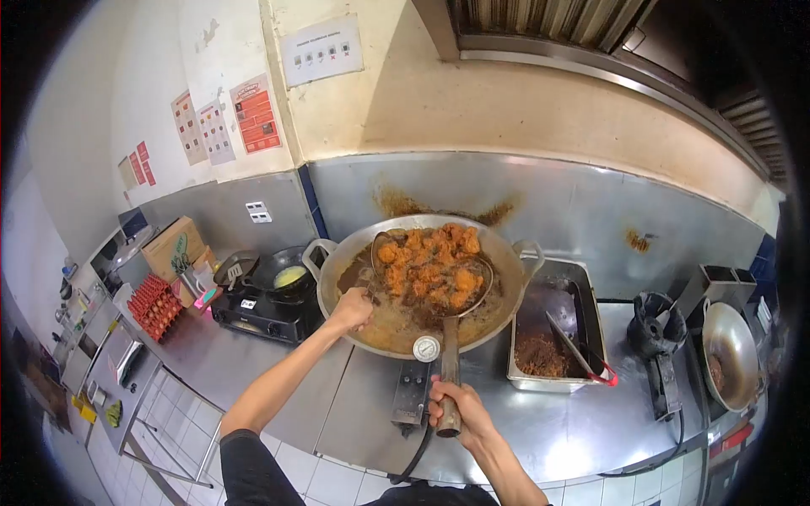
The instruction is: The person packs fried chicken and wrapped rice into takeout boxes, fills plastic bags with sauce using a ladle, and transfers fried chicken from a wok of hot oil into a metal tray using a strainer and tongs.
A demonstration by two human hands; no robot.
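In the head view, a large two-handled wok (396, 337) holds brown bubbling oil. Over it is a wide round skimmer (449, 333), heaped with orange-brown fried pieces (434, 266) that look like battered chicken. My right hand (460, 409) is wrapped round the lower end of the skimmer's thick handle, in front of the wok. Above the wok's left front side, my left hand (354, 309) is closed, fingers curled toward the oil; whatever it grips is hidden. A round dial thermometer (426, 348) sits at the wok's front rim, just left of the skimmer handle.
Right of the wok stands a deep metal tray (553, 384) with brown crumbs and red-handled tongs (607, 377). Farther right are a black burner (658, 320) and another wok (730, 354). On the left, a portable stove (261, 316) carries a frying pan (287, 274) near red racks (154, 308).
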